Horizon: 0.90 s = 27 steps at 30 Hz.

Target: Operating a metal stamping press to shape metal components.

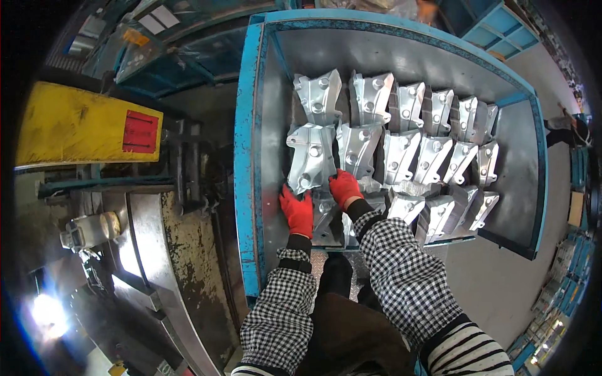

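Both my hands wear red gloves and reach into a blue-framed metal bin. A shiny stamped metal bracket with raised round bosses stands at the left end of the middle row. My left hand is closed at its lower left corner. My right hand grips its lower right edge, close to the neighbouring bracket. The fingertips of both hands are partly hidden by the metal. Several like brackets stand in rows behind, to the right and below my hands.
The bin's grey walls rise at the back and sides. Left of it are a yellow machine arm with a red label and a worn metal bench. Another blue container stands at the back right. Grey floor lies to the right.
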Available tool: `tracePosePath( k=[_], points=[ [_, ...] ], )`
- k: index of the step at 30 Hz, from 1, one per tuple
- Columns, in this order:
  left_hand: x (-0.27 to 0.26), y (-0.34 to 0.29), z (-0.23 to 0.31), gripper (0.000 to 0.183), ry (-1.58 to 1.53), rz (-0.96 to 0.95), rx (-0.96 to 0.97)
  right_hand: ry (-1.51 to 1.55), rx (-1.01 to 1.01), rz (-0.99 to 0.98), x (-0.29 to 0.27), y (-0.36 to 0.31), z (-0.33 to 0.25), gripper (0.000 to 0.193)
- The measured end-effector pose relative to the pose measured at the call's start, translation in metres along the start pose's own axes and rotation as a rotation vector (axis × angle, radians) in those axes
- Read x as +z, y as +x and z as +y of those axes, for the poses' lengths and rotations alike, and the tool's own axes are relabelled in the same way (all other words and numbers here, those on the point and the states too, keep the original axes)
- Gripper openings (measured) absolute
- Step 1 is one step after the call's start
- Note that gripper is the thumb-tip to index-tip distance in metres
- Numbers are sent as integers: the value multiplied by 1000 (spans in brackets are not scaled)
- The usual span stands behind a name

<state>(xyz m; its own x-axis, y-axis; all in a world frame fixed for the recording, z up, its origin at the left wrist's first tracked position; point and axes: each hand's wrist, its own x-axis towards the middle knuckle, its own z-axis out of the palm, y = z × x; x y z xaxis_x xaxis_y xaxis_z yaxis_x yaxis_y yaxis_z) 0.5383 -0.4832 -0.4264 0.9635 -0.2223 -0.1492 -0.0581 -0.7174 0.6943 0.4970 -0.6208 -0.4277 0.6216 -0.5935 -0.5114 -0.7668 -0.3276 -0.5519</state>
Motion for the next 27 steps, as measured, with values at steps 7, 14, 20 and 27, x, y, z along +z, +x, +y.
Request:
tracePosePath(
  k=[7, 14, 20, 27],
  points=[
    [-10, 2, -5, 73, -51, -54, -58, -134, 19, -40, -12, -10, -18, 35],
    [-6, 3, -10, 75, -94, -60, -37, -161, -11, -27, -19, -9, -11, 35],
    [-9, 12, 1, 80, 113, -154, -165, -93, 53, -87, -18, -12, -15, 45],
    [-6, 10, -6, 80, 130, -26, -107, 42, 59, -120, 30, 15, 23, 52]
  ],
)
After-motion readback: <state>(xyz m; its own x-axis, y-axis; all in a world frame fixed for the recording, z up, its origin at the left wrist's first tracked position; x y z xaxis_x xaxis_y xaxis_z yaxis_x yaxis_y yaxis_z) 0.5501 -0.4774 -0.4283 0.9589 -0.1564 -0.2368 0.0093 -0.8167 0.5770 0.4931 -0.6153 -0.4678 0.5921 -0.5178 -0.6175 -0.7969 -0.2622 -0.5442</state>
